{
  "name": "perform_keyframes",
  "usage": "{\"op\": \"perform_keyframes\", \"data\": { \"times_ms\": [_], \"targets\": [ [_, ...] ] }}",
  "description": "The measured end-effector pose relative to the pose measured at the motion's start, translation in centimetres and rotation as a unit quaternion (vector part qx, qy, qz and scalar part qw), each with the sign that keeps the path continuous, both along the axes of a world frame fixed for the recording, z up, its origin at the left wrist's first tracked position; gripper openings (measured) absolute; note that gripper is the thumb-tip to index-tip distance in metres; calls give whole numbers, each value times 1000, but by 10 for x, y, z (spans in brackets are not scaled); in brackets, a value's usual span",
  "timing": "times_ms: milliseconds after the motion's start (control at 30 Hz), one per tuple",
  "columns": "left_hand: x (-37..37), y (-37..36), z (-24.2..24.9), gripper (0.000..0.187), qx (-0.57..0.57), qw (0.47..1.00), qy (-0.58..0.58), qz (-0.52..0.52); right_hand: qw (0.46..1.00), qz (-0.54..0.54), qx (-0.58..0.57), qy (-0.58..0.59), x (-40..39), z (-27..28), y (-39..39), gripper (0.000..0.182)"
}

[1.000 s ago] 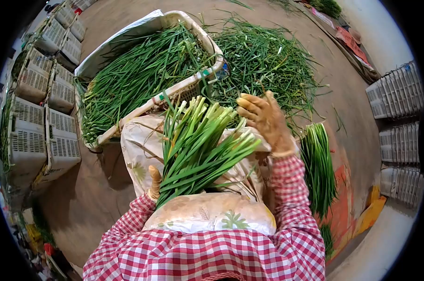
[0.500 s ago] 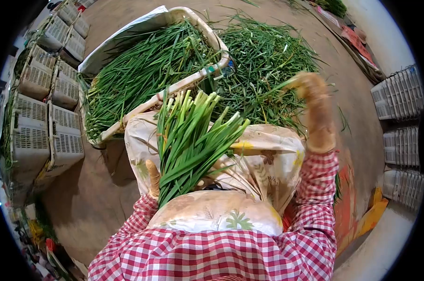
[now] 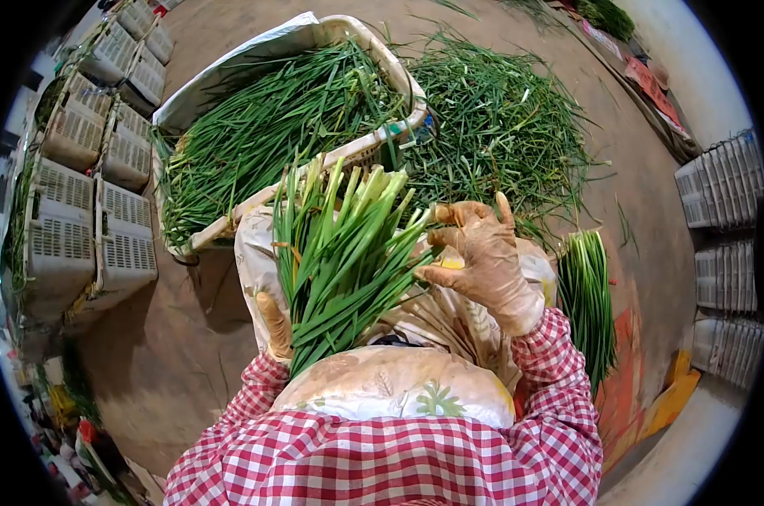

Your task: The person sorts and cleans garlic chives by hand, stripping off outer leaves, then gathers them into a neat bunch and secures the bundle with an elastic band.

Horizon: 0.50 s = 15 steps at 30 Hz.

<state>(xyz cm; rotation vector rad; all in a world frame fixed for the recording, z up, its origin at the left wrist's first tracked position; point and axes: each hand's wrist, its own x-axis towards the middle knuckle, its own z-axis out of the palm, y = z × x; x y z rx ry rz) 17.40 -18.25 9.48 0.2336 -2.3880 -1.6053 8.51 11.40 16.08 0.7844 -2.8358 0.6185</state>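
A loose bunch of green chives (image 3: 331, 261) lies over my lap, its pale stalk ends pointing away from me. My left hand (image 3: 275, 326), in a stained glove, grips the bunch from the left side; most of its fingers are hidden under the leaves. On the right, my gloved right hand (image 3: 481, 261) is open, fingers curved and apart, with the fingertips right at the bunch's right edge. A soiled, leaf-patterned apron (image 3: 390, 379) covers my lap beneath the bunch.
Ahead to the left stands a white crate (image 3: 407, 84) full of chives. A heap of cut leaves (image 3: 500, 126) lies beside it. A neat chive bundle (image 3: 588, 304) is at my right. Stacked white baskets (image 3: 61, 228) line the left; more crates (image 3: 723, 181) stand right.
My right hand has come back from over the heap, where it held a thin strand, to the bunch's right edge, and is now without it. The bundle at my right now shows fully.
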Motion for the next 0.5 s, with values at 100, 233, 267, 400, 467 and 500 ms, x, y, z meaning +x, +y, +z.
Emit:
{"op": "perform_keyframes", "data": {
  "times_ms": [100,233,267,400,467,500],
  "targets": [
    [-7,12,33,64,102,992,77,-25,996,-11,-73,-59,6,-9,2,35],
    [2,-12,-23,97,490,855,-131,-111,993,-17,-55,-101,13,-13,-4,27],
    [4,-22,-33,97,499,846,-138,-125,985,-40,-91,-139,13,-17,-1,25],
    [14,-26,-34,92,545,820,-106,-135,983,-75,-149,-79,11,-41,-4,19],
    [21,-25,-32,91,571,794,-125,-165,983,-113,-143,15,6,-56,-2,13],
    [24,-25,-33,90,565,793,-142,-181,984,-112,-139,15,2,-56,1,13]
  ]
}}
